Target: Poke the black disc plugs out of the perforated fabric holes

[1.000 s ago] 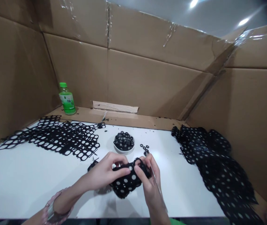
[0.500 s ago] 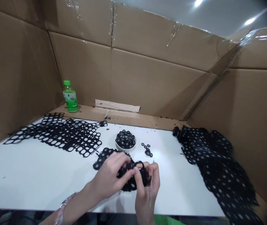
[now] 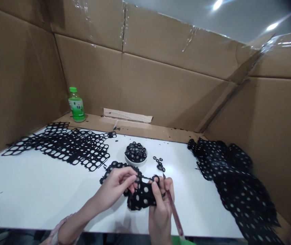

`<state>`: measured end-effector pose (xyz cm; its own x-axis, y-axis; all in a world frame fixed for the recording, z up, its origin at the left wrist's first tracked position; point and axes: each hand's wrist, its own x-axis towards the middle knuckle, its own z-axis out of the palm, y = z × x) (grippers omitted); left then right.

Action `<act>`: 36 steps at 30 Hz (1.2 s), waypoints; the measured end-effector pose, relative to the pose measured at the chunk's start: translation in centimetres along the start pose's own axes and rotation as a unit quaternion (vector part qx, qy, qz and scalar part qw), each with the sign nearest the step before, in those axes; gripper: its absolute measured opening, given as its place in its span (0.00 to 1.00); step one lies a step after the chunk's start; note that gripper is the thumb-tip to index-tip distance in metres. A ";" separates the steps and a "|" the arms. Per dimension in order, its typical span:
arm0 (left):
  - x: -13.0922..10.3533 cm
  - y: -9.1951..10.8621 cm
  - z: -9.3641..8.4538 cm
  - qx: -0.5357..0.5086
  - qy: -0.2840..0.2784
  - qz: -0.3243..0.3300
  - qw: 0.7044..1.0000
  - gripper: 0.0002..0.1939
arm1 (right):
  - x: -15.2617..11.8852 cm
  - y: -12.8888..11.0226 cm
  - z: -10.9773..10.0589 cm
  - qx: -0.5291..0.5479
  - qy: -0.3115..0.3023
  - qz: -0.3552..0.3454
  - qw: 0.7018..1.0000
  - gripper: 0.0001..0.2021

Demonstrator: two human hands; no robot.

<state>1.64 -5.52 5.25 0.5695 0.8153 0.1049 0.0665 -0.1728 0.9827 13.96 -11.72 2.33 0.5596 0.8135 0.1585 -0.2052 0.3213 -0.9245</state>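
Observation:
Black fabric with pale dots (image 3: 145, 194) is stretched between my two hands over the front middle of the white table. My left hand (image 3: 121, 185) pinches a strand of it on the left. At its right end my right hand (image 3: 160, 197) grips the fabric between thumb and fingers. A thin dark reddish tool with a pointed tip (image 3: 175, 214) also rests in my right hand, slanting down to the right. Just beyond my hands stands a white bowl (image 3: 136, 163) heaped with small black rings. Several loose rings (image 3: 160, 164) lie to the right of the bowl.
Black net with large holes (image 3: 71, 146) spreads over the table's left side. A pile of black dotted fabric (image 3: 237, 180) runs down the right side. At the back left stands a green bottle (image 3: 77, 107). Cardboard walls (image 3: 160, 85) enclose the back and sides.
My left hand has drawn back to the left, away from my right thumb, and a strand now spans between them. The tool has turned, its lower end swinging right.

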 end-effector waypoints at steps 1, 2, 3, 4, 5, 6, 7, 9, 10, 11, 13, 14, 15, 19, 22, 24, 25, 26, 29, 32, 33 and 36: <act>0.4 -0.2 -0.6 -0.010 0.004 -0.006 1.000 0.12 | 0.1 0.0 -0.2 0.009 0.013 0.016 1.000 0.11; 0.9 -0.3 -1.5 -0.005 0.023 -0.004 1.000 0.12 | 0.2 0.0 -0.4 0.020 0.027 0.036 0.999 0.10; 1.3 -0.4 -2.6 0.006 0.059 0.005 0.998 0.13 | 0.3 -0.2 -0.7 0.026 0.041 0.053 0.997 0.09; 1.8 -0.4 -3.9 0.022 0.106 0.018 0.994 0.13 | 0.3 -0.4 -1.1 0.023 0.050 0.058 0.997 0.08; 2.3 -0.4 -5.1 0.034 0.180 0.037 0.982 0.14 | 0.4 -0.6 -1.5 0.020 0.057 0.059 0.996 0.07; 2.7 -0.4 -6.2 0.036 0.244 0.047 0.968 0.16 | 0.4 -0.8 -2.0 0.019 0.061 0.059 0.996 0.07; 3.2 -0.4 -7.1 0.048 0.287 0.062 0.955 0.16 | 0.5 -1.0 -2.4 0.018 0.062 0.061 0.996 0.08; 4.4 -0.4 -7.6 0.141 0.265 0.101 0.948 0.13 | 0.6 -1.2 -2.8 0.017 0.051 0.071 0.996 0.08; 5.1 -0.6 -7.3 0.199 0.224 0.119 0.946 0.12 | 0.7 -1.3 -2.8 0.016 0.038 0.079 0.996 0.08; 6.0 -0.9 -6.7 0.261 0.174 0.139 0.939 0.11 | 0.8 -1.3 -2.7 0.020 0.023 0.084 0.996 0.09; 7.9 -1.9 -5.2 0.294 0.136 0.148 0.934 0.08 | 0.8 -1.6 -2.2 0.041 -0.008 0.087 0.995 0.11; 8.8 -2.5 -4.6 0.305 0.121 0.146 0.933 0.07 | 0.9 -1.8 -1.9 0.057 -0.021 0.085 0.995 0.12; 9.5 -3.1 -4.1 0.310 0.114 0.142 0.933 0.07 | 0.9 -2.0 -1.7 0.074 -0.031 0.085 0.993 0.13; 10.4 -4.0 -3.9 0.308 0.103 0.143 0.935 0.08 | 1.1 -2.5 -1.3 0.120 -0.058 0.094 0.987 0.13; 8.3 -2.7 -3.6 0.288 0.102 0.154 0.940 0.12 | 1.5 -2.3 -1.0 0.132 -0.066 0.081 0.986 0.13; 6.2 -1.3 -2.7 0.253 0.054 0.148 0.955 0.12 | 1.6 -2.1 -0.6 0.145 -0.065 0.071 0.985 0.12; 5.2 -0.7 -2.1 0.216 0.005 0.133 0.967 0.12 | 1.7 -2.0 -0.5 0.151 -0.066 0.067 0.984 0.12; 4.2 -0.2 -1.5 0.186 -0.036 0.116 0.975 0.11 | 1.7 -1.9 -0.3 0.153 -0.068 0.061 0.984 0.12; 2.1 0.5 -0.2 0.132 -0.050 0.068 0.988 0.09 | 1.5 -1.8 -0.2 0.118 -0.068 0.055 0.989 0.11; 1.2 0.7 0.1 0.091 -0.025 0.060 0.994 0.08 | 1.3 -1.9 -0.5 0.022 -0.073 0.077 0.994 0.13; 1.1 0.7 -0.1 0.079 -0.025 0.061 0.995 0.08 | 1.3 -2.0 -0.6 -0.003 -0.082 0.080 0.993 0.14; 1.0 0.9 -0.5 0.075 -0.041 0.053 0.995 0.07 | 1.3 -2.6 -0.7 -0.026 -0.115 0.073 0.990 0.17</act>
<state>1.87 -4.57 6.35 0.6450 0.7410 0.1870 0.1211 -0.3407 0.9323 15.80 -11.85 4.69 0.3274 0.9405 0.0908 -0.2248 0.1709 -0.9593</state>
